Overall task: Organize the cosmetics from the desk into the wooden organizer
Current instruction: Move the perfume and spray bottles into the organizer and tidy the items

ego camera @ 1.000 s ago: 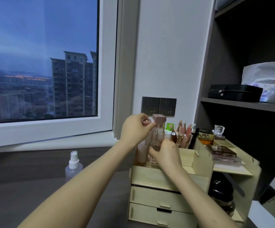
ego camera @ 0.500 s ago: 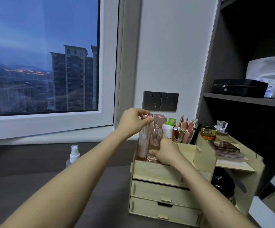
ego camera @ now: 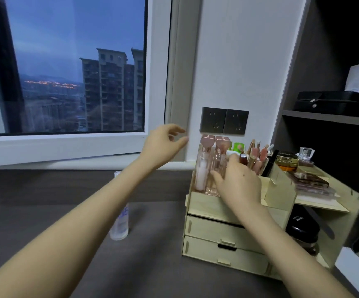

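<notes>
The wooden organizer (ego camera: 206,205) stands on the dark desk at the right, with two drawers in its front. Two tall clear bottles with pink caps stand side by side in its top left compartment: the left bottle (ego camera: 202,168) and the right bottle (ego camera: 220,160). My right hand (ego camera: 238,186) holds the right bottle low down, thumb in front and fingers behind it. My left hand (ego camera: 163,143) hovers with relaxed fingers to the left of the bottles and touches nothing. A clear spray bottle (ego camera: 120,224) stands on the desk, partly hidden by my left forearm.
Lip glosses and brushes (ego camera: 258,155) fill the middle compartment. A gold jar (ego camera: 286,161), a perfume bottle (ego camera: 306,152) and a palette (ego camera: 309,179) sit on the organizer's right side, a black compact (ego camera: 301,224) below. Wall sockets (ego camera: 223,123) and dark shelves with a black box (ego camera: 333,103) stand behind.
My left hand has let go of the left bottle's cap and drawn back to the left. Both bottles now stand in the compartment. My right hand stays on the right bottle.
</notes>
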Tool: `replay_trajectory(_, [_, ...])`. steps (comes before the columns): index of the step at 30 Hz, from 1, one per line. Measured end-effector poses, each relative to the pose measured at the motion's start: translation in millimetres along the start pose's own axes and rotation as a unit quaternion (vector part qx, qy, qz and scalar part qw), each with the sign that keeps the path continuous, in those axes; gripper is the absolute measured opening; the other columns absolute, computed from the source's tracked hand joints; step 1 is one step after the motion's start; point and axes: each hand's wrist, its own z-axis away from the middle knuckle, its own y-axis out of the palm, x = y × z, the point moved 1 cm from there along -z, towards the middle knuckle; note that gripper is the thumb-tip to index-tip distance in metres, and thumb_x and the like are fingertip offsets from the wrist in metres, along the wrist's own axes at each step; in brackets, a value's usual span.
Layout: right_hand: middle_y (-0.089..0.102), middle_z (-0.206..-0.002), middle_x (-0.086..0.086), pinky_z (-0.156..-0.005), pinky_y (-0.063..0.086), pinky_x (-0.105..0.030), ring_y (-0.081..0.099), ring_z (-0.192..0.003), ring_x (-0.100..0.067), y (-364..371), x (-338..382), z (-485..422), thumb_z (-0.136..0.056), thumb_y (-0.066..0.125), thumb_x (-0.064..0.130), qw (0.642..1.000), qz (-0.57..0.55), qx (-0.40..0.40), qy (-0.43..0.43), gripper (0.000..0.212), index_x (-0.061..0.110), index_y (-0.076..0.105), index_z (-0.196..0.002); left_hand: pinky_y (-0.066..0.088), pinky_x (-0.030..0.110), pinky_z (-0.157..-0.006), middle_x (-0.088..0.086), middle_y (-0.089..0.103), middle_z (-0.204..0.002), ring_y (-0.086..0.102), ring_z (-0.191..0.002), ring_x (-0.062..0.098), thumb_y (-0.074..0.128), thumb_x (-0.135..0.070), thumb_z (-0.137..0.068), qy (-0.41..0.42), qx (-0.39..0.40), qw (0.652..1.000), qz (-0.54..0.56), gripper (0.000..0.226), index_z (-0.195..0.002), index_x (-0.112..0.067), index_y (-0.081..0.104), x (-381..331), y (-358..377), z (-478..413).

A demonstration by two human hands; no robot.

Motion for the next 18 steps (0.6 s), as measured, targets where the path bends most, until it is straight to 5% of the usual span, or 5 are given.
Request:
replay_trajectory(5, [0.071, -0.076, -0.004, -0.058, 0.045, -0.033, 0.066, -0.071, -0.032, -8, 27, 32, -0.086, 0.059, 0.023, 0.986, -0.089, -0.087, -0.112, 0.019, 0.012, 0.061, -0.101, 0.046, 0.030, -0.080, -0.002, 0.065, -0.102, 0.060, -0.097, 0.017, 0.067, -0.023, -0.077, -0.142, -0.187, 0.972, 0.023, 0.027, -0.104, -0.019, 0.064, 68, -56, 60])
replay_trajectory(8, [0.071, -0.078, -0.001, -0.061, 0.046, -0.032, 0.066, -0.076, -0.028, 2, 44, 48, -0.086, 0.059, 0.024, 0.981, -0.126, -0.043, -0.139, 0.019, 0.015, 0.063, -0.102, 0.043, 0.026, -0.076, 0.005, 0.060, -0.120, 0.059, -0.103, 0.022, 0.074, -0.026, -0.072, -0.265, -0.101, 0.959, 0.025, 0.055, -0.122, -0.016, 0.053, 112, -53, 93])
replay_trajectory(11, [0.070, -0.080, 0.001, -0.062, 0.045, -0.031, 0.066, -0.078, -0.025, 14, 55, 60, -0.088, 0.056, 0.026, 0.977, -0.143, -0.020, -0.156, 0.021, 0.018, 0.062, -0.106, 0.045, 0.034, -0.089, 0.006, 0.054, -0.133, 0.055, -0.115, 0.024, 0.078, -0.032, -0.068, -0.298, -0.002, 0.954, -0.004, 0.079, -0.135, -0.017, 0.039, 137, -37, 103])
replay_trajectory(18, [0.070, -0.090, 0.003, -0.068, 0.044, -0.031, 0.065, -0.083, -0.022, 22, 58, 79, -0.090, 0.053, 0.031, 0.972, -0.170, 0.027, -0.157, 0.025, 0.020, 0.058, -0.112, 0.054, 0.041, -0.081, 0.002, 0.067, -0.093, 0.065, -0.092, 0.026, 0.079, -0.033, -0.068, -0.295, -0.035, 0.955, 0.007, 0.042, -0.099, -0.015, 0.058, 142, -11, 104])
